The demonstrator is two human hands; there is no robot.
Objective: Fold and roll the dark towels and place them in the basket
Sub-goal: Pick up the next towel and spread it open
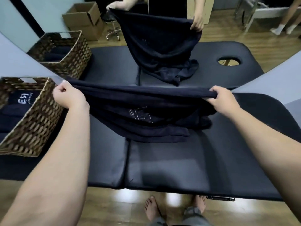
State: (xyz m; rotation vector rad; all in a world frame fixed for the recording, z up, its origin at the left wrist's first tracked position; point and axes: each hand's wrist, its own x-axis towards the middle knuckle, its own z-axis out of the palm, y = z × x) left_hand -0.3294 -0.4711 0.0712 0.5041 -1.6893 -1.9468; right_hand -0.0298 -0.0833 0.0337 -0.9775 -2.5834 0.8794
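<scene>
- The left hand (68,95) is pinching one top corner of a dark navy towel (138,115), fingers curled round the hem, close to the basket's near rim.
- The right hand (223,99) is gripping the opposite corner, knuckles up, so the top edge is stretching taut between the two hands.
- The towel is hanging above the black massage table (171,163), its lower folds bunching on the padding; a pale embroidered logo is showing near its middle.
- A wicker basket (32,124) is sitting on the table's left end, just beside the left forearm, with dark rolled towels (14,110) lying inside it.
- A wall mirror (276,51) behind the table is repeating the scene.
- Bare feet are standing on the wooden floor (114,206) below.
</scene>
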